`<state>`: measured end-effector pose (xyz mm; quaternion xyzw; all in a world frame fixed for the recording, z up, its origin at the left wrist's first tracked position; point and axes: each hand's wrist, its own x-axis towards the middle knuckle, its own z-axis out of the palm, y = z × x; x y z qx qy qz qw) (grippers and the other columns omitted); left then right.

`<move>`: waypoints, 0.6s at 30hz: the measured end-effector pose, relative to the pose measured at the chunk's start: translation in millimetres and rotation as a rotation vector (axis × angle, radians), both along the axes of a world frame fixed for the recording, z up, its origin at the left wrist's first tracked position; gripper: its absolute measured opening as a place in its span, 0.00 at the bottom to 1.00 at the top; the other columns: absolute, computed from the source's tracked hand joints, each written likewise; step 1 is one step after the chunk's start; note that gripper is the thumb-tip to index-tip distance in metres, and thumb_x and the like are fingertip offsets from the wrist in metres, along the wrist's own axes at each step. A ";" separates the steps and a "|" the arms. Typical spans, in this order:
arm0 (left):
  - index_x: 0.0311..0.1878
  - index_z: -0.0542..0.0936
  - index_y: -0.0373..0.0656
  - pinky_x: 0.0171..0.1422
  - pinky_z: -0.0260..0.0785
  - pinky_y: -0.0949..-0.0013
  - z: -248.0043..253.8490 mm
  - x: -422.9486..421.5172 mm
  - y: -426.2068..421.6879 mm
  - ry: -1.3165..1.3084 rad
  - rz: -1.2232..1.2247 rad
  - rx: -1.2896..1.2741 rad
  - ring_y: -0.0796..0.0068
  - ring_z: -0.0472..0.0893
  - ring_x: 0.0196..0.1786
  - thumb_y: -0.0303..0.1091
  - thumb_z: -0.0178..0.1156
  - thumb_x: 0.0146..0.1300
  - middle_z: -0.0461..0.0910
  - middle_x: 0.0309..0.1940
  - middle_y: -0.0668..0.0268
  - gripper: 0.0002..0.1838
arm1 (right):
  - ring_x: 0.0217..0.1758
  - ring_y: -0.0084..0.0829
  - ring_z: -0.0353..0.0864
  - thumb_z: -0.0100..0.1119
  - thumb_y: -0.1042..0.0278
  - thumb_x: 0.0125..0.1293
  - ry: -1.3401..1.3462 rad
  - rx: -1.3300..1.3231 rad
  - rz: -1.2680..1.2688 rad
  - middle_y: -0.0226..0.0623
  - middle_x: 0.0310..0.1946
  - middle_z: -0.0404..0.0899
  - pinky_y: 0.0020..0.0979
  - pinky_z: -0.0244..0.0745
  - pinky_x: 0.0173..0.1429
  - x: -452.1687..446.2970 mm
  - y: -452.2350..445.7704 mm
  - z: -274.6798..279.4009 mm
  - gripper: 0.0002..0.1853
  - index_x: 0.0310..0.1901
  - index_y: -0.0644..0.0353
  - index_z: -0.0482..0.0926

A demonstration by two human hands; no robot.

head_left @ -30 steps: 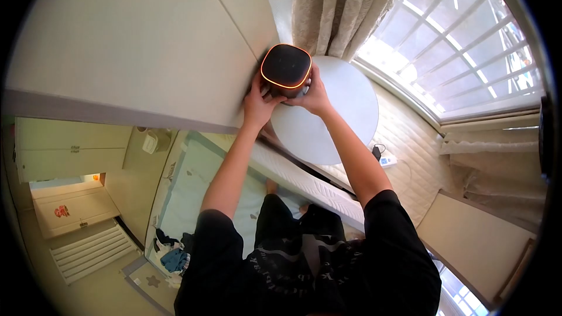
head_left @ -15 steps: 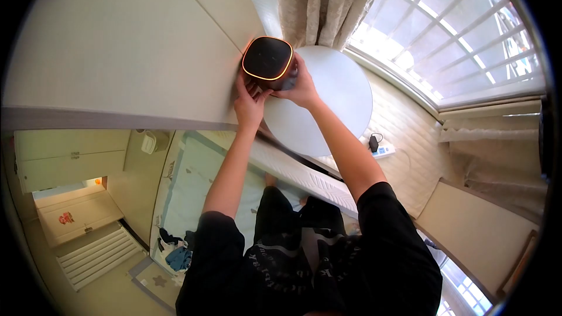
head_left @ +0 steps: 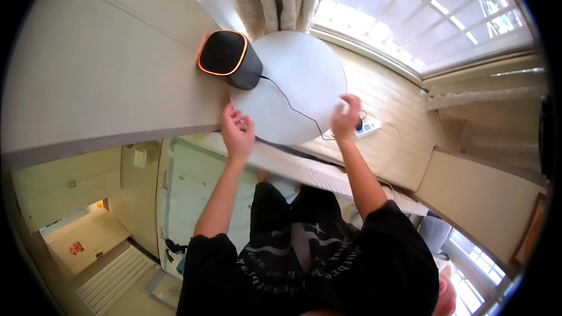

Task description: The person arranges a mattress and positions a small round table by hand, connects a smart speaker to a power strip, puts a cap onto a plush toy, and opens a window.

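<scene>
A black speaker-like device (head_left: 229,58) with a glowing orange ring round its top stands at the left edge of a round white table (head_left: 293,64), beside the cabinet. From its side a thin black cable (head_left: 288,101) runs across the table to the right. My left hand (head_left: 237,131) is just below the device, apart from it, fingers loosely curled and apart, holding nothing. My right hand (head_left: 346,117) hovers at the table's right edge, slightly blurred, its fingers apart. Partly behind it lies a white power strip (head_left: 367,126) with a black plug.
A large pale cabinet (head_left: 105,70) fills the upper left. Curtains (head_left: 278,0) hang beyond the table, and a barred window (head_left: 421,11) is at the upper right. A padded cream surface (head_left: 380,85) lies under the window. A pale wooden panel (head_left: 477,199) stands at the right.
Both hands have let go of the device. My right hand has moved right towards the power strip, my left hand down. The cable now shows, and the view has shifted.
</scene>
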<state>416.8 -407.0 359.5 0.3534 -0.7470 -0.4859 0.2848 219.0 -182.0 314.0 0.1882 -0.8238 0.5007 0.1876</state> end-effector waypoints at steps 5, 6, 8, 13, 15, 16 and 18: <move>0.68 0.76 0.46 0.47 0.80 0.63 -8.1 -25.8 70.2 -0.272 -0.338 0.108 0.67 0.85 0.41 0.32 0.67 0.65 0.81 0.44 0.60 0.27 | 0.49 0.36 0.80 0.60 0.76 0.58 -0.684 0.141 0.265 0.41 0.52 0.81 0.36 0.78 0.51 15.5 98.7 -55.7 0.24 0.58 0.60 0.79; 0.67 0.77 0.47 0.46 0.80 0.61 -7.8 -37.1 80.9 -0.337 -0.387 0.142 0.65 0.85 0.40 0.35 0.66 0.65 0.81 0.43 0.61 0.26 | 0.50 0.35 0.81 0.62 0.74 0.59 -0.795 0.158 0.425 0.41 0.55 0.82 0.35 0.79 0.51 21.1 104.7 -60.9 0.25 0.61 0.58 0.79; 0.66 0.78 0.51 0.46 0.79 0.58 -20.7 -56.0 96.4 -0.415 -0.482 0.021 0.59 0.85 0.39 0.40 0.65 0.66 0.84 0.39 0.60 0.24 | 0.47 0.39 0.86 0.64 0.67 0.63 -0.653 0.314 0.570 0.41 0.51 0.86 0.38 0.80 0.52 48.4 95.8 -60.4 0.24 0.62 0.57 0.80; 0.56 0.85 0.51 0.47 0.79 0.55 -17.1 -65.8 99.9 -0.606 -0.639 -0.042 0.56 0.87 0.37 0.42 0.63 0.66 0.87 0.33 0.60 0.16 | 0.43 0.53 0.81 0.60 0.68 0.70 -0.598 0.455 0.712 0.48 0.38 0.84 0.49 0.77 0.50 101.3 72.4 -23.0 0.08 0.47 0.59 0.84; 0.49 0.88 0.48 0.43 0.79 0.59 -29.0 -45.9 88.3 -0.567 -0.622 -0.099 0.63 0.87 0.34 0.38 0.63 0.65 0.88 0.31 0.61 0.12 | 0.45 0.50 0.83 0.61 0.67 0.69 -0.461 0.472 0.746 0.46 0.35 0.83 0.48 0.79 0.48 122.9 60.1 -11.8 0.06 0.43 0.57 0.83; 0.47 0.88 0.47 0.42 0.79 0.60 -22.2 -36.5 78.9 -0.560 -0.590 -0.072 0.64 0.87 0.33 0.37 0.63 0.65 0.88 0.31 0.61 0.11 | 0.46 0.48 0.84 0.61 0.66 0.68 -0.388 0.457 0.766 0.44 0.34 0.83 0.47 0.79 0.47 131.1 49.4 -2.8 0.06 0.41 0.57 0.83; 0.43 0.89 0.45 0.40 0.78 0.62 -4.0 -11.5 52.1 -0.544 -0.521 -0.014 0.65 0.86 0.32 0.33 0.62 0.64 0.88 0.31 0.60 0.09 | 0.46 0.47 0.85 0.62 0.68 0.67 -0.357 0.359 0.802 0.42 0.35 0.84 0.46 0.81 0.48 147.4 25.5 14.3 0.05 0.42 0.57 0.82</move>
